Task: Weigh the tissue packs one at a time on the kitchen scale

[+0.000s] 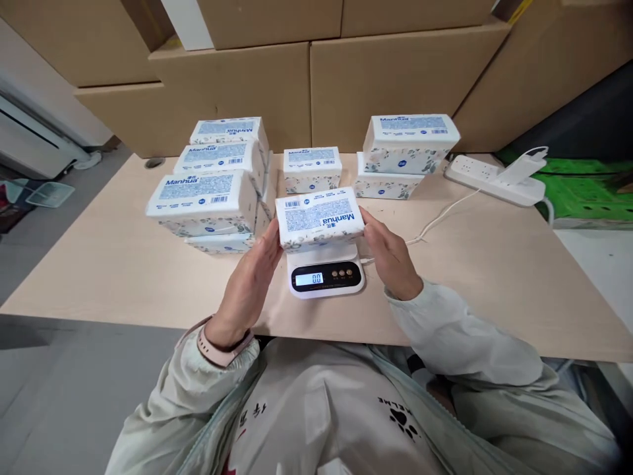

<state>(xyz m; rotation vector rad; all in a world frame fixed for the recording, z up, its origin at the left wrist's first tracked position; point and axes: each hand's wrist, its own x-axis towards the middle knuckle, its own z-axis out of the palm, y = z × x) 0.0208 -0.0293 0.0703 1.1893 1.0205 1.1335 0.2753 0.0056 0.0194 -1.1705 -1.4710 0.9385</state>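
Note:
Between my two hands is a white and blue tissue pack [319, 218] marked "Manhua", gripped by its two ends. My left hand [254, 280] presses on its left end, and my right hand [393, 254] on its right end. Directly below the pack is a white digital kitchen scale [326, 285], its lit display reading 0.0. The pack hides most of the weighing plate, and I cannot tell whether it touches it. Behind it, a single tissue pack [311, 171] lies on the table.
Stacked tissue packs [202, 198] stand at the left, and two more, one on the other [410, 145], at the back right. A white power strip [494, 179] with a plug and cable lies on the table [484, 284]. Cardboard boxes [395, 86] form a wall behind.

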